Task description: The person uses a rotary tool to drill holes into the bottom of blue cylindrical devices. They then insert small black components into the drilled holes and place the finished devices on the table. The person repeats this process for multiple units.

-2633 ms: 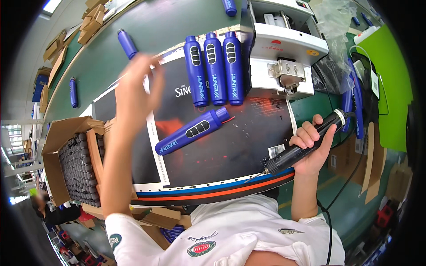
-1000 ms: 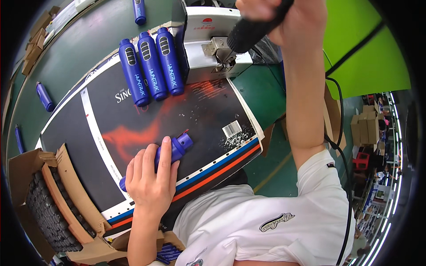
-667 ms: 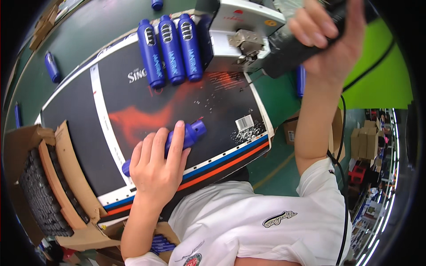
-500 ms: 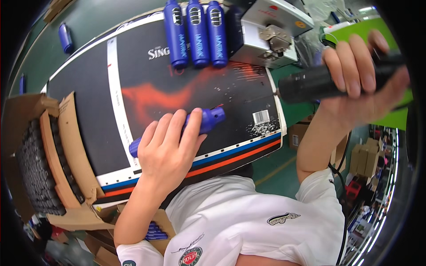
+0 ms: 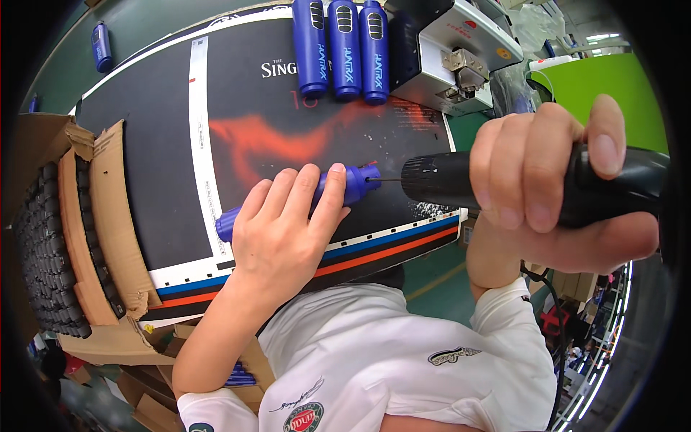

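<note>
Pinning a blue handle against a dark printed sheet, the left hand of the head view lies palm down, its fingers curled over the handle and slightly parted, its thumb along the near side. The handle's narrow end sticks out to the right of that hand, toward the right hand, and its other end shows on the hand's left. A short red wire stands at the narrow end.

The right hand is closed firmly around a black power driver, held almost level and pointing left. Its thin bit spans the gap between the hands and meets the narrow end by a small hole; how deep it sits I cannot tell.

Beyond the left hand, three matching handles stand in a row on the sheet, with a white machine just to their right, beyond the right hand. Well left of the left hand is a cardboard box packed with black parts. Farther off, past the box, a lone handle lies on the green bench.
</note>
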A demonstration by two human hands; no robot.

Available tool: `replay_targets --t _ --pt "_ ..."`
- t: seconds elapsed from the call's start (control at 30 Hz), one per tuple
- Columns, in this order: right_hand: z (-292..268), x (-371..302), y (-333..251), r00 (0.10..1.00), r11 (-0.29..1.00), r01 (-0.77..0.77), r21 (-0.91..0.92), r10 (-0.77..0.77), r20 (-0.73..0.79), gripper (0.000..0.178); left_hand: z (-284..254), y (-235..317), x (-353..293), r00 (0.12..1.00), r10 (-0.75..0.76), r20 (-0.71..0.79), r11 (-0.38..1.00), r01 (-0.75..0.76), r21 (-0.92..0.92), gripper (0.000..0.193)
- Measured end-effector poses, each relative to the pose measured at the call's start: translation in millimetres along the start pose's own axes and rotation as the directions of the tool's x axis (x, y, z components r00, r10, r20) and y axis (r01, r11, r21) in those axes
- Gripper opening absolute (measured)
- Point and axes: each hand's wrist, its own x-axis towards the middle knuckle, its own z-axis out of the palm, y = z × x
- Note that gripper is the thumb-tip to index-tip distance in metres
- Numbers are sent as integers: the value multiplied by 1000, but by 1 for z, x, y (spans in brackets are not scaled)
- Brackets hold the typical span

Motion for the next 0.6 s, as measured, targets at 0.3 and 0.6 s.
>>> replay_targets --t 0.3,0.6 --pt "12 -4 16 998 999 40 -8 -39 49 51 1 1 -1 1000 6 -11 1000 -6 3 50" --pt "14 -4 24 999 999 17 41 -18 33 50 1 2 -2 999 26 -33 999 -25 24 51"
